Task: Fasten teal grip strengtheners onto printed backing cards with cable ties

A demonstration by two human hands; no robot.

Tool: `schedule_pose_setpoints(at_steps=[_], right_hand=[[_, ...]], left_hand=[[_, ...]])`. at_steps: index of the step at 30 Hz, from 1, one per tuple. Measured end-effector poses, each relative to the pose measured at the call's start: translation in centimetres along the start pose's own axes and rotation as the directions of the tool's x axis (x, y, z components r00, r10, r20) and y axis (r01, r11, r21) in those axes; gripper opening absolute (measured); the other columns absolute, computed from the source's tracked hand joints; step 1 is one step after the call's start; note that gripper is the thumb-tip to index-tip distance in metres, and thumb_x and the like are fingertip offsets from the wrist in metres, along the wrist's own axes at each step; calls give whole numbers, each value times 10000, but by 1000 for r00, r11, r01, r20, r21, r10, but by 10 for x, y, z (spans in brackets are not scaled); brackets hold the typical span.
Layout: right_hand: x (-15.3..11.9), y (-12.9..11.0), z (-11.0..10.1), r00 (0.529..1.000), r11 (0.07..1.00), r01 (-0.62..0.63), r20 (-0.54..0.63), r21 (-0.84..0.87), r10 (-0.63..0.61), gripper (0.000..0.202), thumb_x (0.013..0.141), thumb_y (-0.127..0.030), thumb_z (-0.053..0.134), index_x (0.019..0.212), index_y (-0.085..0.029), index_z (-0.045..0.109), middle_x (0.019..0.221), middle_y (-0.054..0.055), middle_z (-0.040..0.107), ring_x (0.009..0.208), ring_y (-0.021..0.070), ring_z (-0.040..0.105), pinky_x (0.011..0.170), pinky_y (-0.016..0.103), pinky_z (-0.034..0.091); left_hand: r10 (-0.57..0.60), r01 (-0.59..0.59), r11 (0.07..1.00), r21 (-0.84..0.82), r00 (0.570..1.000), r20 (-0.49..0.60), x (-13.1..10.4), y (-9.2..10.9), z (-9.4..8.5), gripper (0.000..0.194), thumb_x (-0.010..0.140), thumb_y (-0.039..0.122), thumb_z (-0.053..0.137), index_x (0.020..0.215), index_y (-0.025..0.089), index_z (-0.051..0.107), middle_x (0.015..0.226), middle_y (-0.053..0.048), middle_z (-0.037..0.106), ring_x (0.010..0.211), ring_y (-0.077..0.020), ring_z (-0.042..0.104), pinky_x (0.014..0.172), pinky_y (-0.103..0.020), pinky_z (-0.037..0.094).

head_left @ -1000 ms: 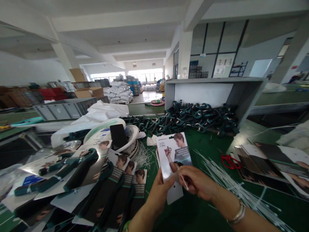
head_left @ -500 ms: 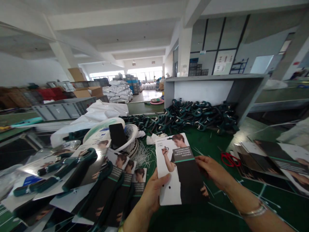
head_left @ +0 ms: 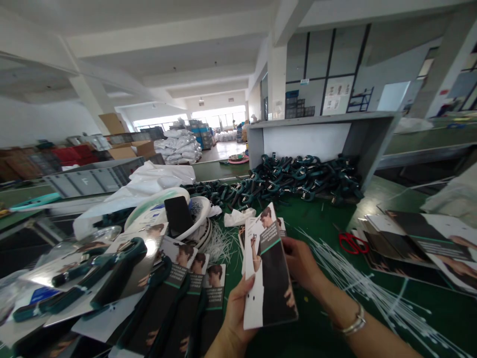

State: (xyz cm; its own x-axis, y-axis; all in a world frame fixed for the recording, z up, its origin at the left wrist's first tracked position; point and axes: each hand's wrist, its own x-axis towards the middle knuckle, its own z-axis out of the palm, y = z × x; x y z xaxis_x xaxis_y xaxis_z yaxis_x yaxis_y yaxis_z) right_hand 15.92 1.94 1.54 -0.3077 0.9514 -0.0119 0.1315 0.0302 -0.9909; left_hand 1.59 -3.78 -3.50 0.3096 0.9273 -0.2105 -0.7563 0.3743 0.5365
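Note:
A printed backing card for an adjustable grip strengthener stands tilted in front of me, with two small punched holes at its left. My left hand grips its lower left edge, thumb on the front. Behind it shows part of another card. My right hand is closed at the right edge, its fingertips partly hidden behind the front card. To the left lie several backing cards with dark green hand grips on them. White cable ties spread over the green table to the right.
A grey bin lying on its side spills many hand grips at the back. Red scissors lie beside a stack of cards at the right. A black phone leans on a white bowl.
The held card has turned to a narrower angle, and part of another shows behind it. My right hand has moved left to its edge. More cable ties are visible at the right.

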Motion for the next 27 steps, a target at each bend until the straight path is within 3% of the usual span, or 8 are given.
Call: schedule_pose_setpoints(at_steps=[2, 5, 7, 10, 14, 18, 23, 27], right_hand=[[-5, -4, 0, 990, 949, 130, -6, -286, -137, 119, 729, -232, 529, 732, -181, 638, 723, 32, 625, 690, 180, 546, 615, 270, 403], [-17, -16, 4, 949, 743, 314, 174, -590, -263, 196, 765, -155, 459, 793, -171, 652, 782, 56, 630, 726, 177, 553, 658, 270, 395], [-22, -24, 7, 924, 622, 380, 254, -684, -285, 211, 770, -126, 445, 811, -159, 649, 796, 70, 625, 730, 175, 556, 659, 268, 385], [-24, -30, 10, 909, 515, 414, 316, -751, -270, 198, 769, -113, 449, 802, -150, 641, 794, 78, 618, 734, 178, 562, 643, 265, 370], [-23, -31, 10, 896, 437, 444, 372, -782, -244, 195, 770, -124, 459, 811, -150, 648, 793, 80, 615, 731, 181, 569, 622, 266, 361], [-24, -33, 9, 896, 446, 441, 351, -779, -272, 274, 772, -108, 449, 945, -163, 655, 825, 84, 622, 770, 186, 577, 651, 267, 380], [-23, -32, 10, 897, 516, 438, 320, -736, -305, 286, 781, -91, 439, 956, -166, 652, 844, 87, 626, 783, 185, 583, 671, 271, 413], [-16, -17, 14, 904, 727, 416, 164, -546, -394, 240, 794, -103, 436, 883, -170, 649, 868, 77, 647, 794, 174, 591, 702, 274, 444]], left_hand=[[-14, 15, 997, -71, 1000, 14, 0, 1, 1, 383, 611, 311, 719, 970, 193, 657, 780, -33, 688, 704, -168, 634, 662, -264, 502], [-33, 34, 975, -219, 999, 9, -1, 2, -1, 196, 637, 230, 701, 826, 181, 686, 712, -23, 672, 580, -96, 571, 549, -183, 469], [-36, 23, 959, -281, 999, -40, -1, 2, -5, 147, 709, 191, 644, 848, 179, 691, 732, -32, 675, 541, -73, 535, 473, -144, 428], [-32, 3, 941, -338, 996, -80, -1, 1, -14, 170, 808, 189, 548, 903, 181, 689, 778, -43, 683, 509, -51, 504, 364, -98, 337], [-18, 18, 910, -414, 1000, 4, -2, 0, -23, 225, 866, 174, 464, 940, 162, 676, 845, -56, 696, 525, -28, 520, 333, -47, 301], [38, 10, 909, -416, 994, 105, -1, -1, -26, 267, 883, 135, 410, 970, 162, 660, 890, -62, 699, 543, -18, 536, 335, -22, 303], [-12, 49, 933, -356, 994, 107, 0, -2, -24, 218, 860, 148, 470, 929, 175, 675, 748, -39, 686, 519, -20, 534, 357, -34, 319], [-73, 99, 973, -207, 989, 127, 2, -5, -23, 155, 823, 224, 550, 841, 163, 691, 695, -29, 679, 518, -58, 565, 446, -117, 418]])
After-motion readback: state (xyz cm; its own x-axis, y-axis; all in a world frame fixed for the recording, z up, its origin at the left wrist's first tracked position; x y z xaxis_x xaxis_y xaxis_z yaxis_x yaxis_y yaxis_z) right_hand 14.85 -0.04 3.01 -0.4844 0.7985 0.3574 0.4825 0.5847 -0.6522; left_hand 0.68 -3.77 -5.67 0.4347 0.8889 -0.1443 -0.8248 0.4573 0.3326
